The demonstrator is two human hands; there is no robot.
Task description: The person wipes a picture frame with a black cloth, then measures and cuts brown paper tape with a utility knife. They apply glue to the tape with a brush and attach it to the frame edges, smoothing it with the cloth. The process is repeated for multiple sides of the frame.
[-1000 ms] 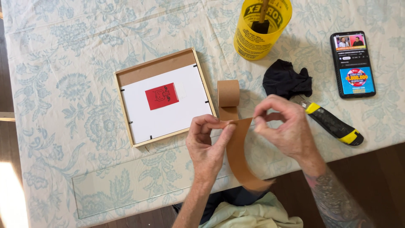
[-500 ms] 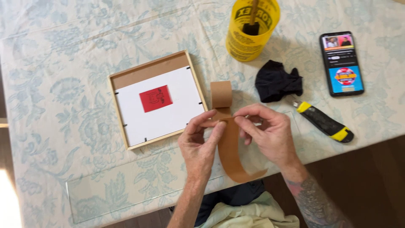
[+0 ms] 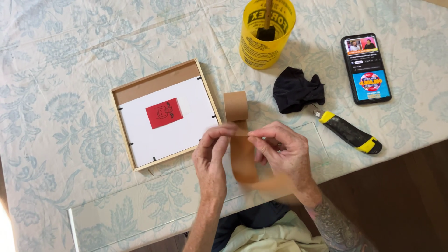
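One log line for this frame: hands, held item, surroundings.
left hand: pinches tape strip | right hand: pinches strip | roll: on table | frame: left of roll

Yellow cup [image 3: 267, 32], black cloth [image 3: 296, 89], phone [image 3: 366, 67], utility knife [image 3: 349, 132], picture frame [image 3: 164, 113].

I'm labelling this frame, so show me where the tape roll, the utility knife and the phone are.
tape roll [image 3: 235, 105], head view, on the roll's brown outer face.
utility knife [image 3: 349, 133], head view, on the middle of the black handle.
phone [image 3: 366, 68], head view, on the middle of the lit screen.
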